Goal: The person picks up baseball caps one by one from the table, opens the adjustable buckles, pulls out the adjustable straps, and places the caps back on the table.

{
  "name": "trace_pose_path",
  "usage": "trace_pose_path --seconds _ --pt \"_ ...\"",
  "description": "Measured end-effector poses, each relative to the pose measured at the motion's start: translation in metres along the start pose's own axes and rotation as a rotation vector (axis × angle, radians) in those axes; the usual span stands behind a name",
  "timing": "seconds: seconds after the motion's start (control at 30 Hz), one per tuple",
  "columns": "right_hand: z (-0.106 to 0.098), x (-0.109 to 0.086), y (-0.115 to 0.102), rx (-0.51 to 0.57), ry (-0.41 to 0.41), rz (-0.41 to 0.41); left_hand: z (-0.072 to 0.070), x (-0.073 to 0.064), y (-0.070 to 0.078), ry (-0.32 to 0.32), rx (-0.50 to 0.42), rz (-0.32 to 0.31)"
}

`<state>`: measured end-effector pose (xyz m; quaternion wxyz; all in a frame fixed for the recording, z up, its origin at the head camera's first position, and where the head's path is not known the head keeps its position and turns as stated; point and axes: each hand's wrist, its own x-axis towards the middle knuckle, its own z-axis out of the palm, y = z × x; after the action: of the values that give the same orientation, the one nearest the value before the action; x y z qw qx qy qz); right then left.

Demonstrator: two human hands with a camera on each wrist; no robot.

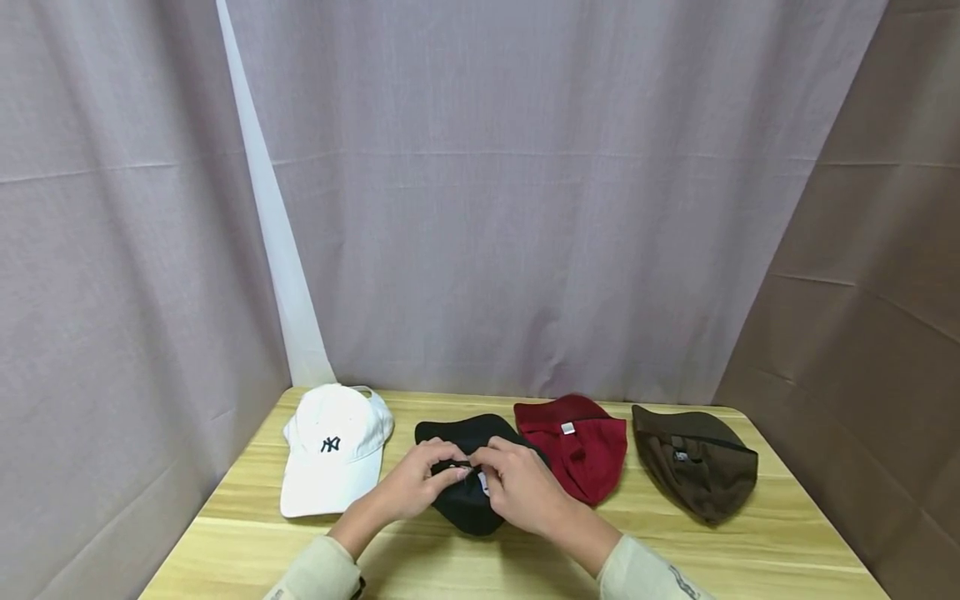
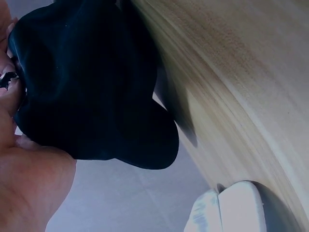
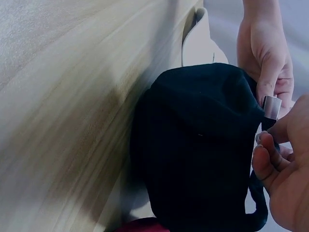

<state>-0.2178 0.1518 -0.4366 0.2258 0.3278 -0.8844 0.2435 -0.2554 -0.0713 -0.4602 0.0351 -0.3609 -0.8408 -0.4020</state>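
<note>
Both hands work at the back strap of a black baseball cap (image 1: 467, 510) in the middle of the table. A metal buckle (image 3: 272, 107) on that strap shows in the right wrist view, between the fingers of the left hand (image 3: 270, 60). My right hand (image 3: 294, 164) pinches the strap just beside the buckle, thumb and fingertips close together. Seen from the head, the left hand (image 1: 412, 482) and the right hand (image 1: 522, 486) meet over the cap, fingertips almost together. In the left wrist view the cap's crown (image 2: 87, 82) fills the middle, its brim (image 2: 159, 140) pointing down and right.
A white cap (image 1: 337, 446) with a dark NY logo sits upright on the left. To the right lie a dark red cap (image 1: 592, 450) and a brown cap (image 1: 701, 471), their straps facing up. Grey curtains (image 1: 480, 208) stand behind the wooden table (image 1: 247, 542).
</note>
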Motion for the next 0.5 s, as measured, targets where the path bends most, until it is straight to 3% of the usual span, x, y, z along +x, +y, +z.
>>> trace_pose_path --seconds 0.2,0.5 --pt "0.0011 -0.0005 0.0001 -0.001 0.059 -0.005 -0.0003 -0.0018 0.0006 0.010 -0.012 0.004" --pt "-0.0034 -0.0037 0.0034 0.055 0.110 0.174 -0.0035 -0.0081 -0.0045 0.032 -0.052 0.002"
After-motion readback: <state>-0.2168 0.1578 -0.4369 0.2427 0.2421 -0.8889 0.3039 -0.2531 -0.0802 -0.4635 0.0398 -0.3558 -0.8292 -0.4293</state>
